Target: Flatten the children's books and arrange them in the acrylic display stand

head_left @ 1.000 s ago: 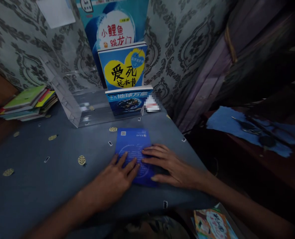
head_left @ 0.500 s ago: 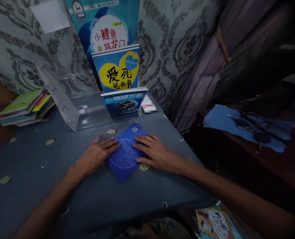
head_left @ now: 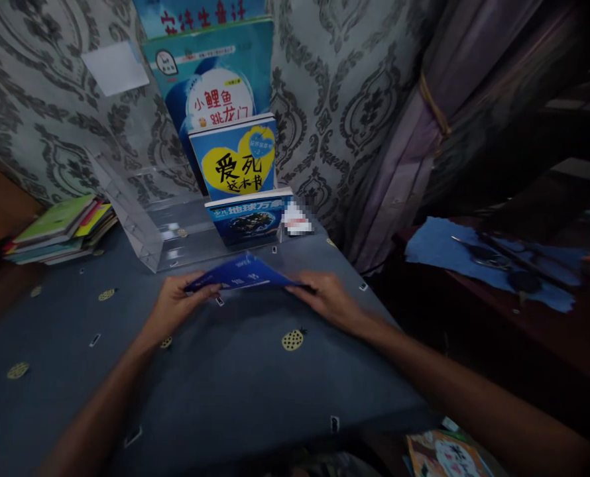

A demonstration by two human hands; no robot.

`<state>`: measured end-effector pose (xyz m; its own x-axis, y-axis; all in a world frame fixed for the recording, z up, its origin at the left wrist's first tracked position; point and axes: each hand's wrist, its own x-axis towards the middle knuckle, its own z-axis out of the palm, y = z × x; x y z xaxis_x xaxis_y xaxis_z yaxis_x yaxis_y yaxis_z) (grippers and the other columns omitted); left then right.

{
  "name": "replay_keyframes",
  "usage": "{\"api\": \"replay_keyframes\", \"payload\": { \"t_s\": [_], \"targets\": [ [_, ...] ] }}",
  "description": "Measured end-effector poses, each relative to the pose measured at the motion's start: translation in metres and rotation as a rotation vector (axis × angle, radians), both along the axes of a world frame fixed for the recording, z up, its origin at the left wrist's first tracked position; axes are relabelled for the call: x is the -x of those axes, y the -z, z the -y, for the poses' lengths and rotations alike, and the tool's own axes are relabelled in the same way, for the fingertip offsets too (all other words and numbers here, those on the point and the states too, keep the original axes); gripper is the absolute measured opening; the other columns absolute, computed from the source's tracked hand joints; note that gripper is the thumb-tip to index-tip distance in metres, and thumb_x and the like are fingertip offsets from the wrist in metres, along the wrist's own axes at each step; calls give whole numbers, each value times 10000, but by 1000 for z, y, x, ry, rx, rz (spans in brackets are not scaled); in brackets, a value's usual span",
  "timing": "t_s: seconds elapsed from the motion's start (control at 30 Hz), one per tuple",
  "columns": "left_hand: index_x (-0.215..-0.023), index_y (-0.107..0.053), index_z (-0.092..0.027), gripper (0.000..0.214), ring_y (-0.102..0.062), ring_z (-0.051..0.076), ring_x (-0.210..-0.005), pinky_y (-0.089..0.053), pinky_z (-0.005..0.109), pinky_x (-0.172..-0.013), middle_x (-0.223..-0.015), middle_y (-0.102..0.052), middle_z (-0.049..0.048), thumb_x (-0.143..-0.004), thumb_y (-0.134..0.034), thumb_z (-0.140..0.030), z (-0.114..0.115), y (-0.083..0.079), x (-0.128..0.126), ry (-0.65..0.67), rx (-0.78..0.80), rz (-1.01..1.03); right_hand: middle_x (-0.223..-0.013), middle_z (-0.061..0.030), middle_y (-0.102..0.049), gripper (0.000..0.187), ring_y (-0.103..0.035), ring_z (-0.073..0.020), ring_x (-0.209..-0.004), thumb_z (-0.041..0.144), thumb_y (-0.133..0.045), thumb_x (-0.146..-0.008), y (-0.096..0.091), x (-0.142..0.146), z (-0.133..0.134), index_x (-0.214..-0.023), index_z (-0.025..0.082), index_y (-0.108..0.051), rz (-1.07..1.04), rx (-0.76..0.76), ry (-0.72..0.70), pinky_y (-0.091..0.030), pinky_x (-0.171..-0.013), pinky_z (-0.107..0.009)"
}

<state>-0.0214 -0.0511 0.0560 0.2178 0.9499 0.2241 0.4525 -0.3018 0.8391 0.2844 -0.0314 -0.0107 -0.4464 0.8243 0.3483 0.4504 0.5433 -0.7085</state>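
Between my two hands a thin blue printed card (head_left: 245,273) is raised off the cloth and tilted, seen at a shallow angle and slightly bowed. My left hand (head_left: 178,298) pinches its left corner, thumb on the near side. At the right corner, my right hand (head_left: 327,298) grips the card, its fingertips partly hidden. Just beyond it stands a clear acrylic stepped rack (head_left: 140,245) with books on its right side. The front book (head_left: 250,220) shows a globe, and the book behind it (head_left: 238,159) has a yellow heart.
The grey-blue tablecloth (head_left: 245,391) has pineapple prints. A pile of books (head_left: 59,228) lies at the left. A patterned curtain (head_left: 335,126) hangs behind the rack. At the right, a blue cloth (head_left: 439,245) bears dark tools. An orange-covered book (head_left: 449,457) sits below the table's edge.
Both hands were lying flat on the card on the table. Now they grip its opposite corners and have lifted and tilted it, showing another face. The camera view has shifted slightly.
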Motion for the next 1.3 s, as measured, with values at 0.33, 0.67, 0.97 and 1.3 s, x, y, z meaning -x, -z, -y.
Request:
{"api": "replay_keyframes", "payload": {
  "t_s": [0.33,0.67,0.97,1.3],
  "targets": [
    [-691,-686,-145,451,-667,167,-527,-558,258,-528,-585,-720,52,-759,-789,-579,-2,3,-5,-74,168,351,-584,-14,-670,470,-591,-153,-587,607,-695,-825,-20,-5,1,-578,206,-675,-386,245,143,-473,-609,-283],
    [-756,-654,-148,492,-715,203,-563,-591,283,-563,-603,-734,62,-743,-796,-619,6,10,-8,-72,256,515,-655,0,-681,473,-584,-110,-522,637,-868,-618,-22,-2,-4,-706,190,-741,-750,532,117,-515,-534,-248],
    [-856,-603,-144,547,-734,200,-569,-584,250,-550,-650,-763,94,-674,-866,-588,10,15,-15,-100,331,682,-702,-25,-724,445,-588,-112,-586,625,-822,-699,-16,1,2,-700,184,-765,-570,594,-71,-506,-549,-234],
    [-905,-610,-145,524,-751,210,-607,-607,264,-592,-669,-767,85,-724,-832,-584,14,18,-15,-71,359,660,-611,-21,-711,482,-606,-124,-533,660,-766,-748,-15,2,7,-641,191,-736,-409,572,-81,-533,-575,-259]
  ]
}}
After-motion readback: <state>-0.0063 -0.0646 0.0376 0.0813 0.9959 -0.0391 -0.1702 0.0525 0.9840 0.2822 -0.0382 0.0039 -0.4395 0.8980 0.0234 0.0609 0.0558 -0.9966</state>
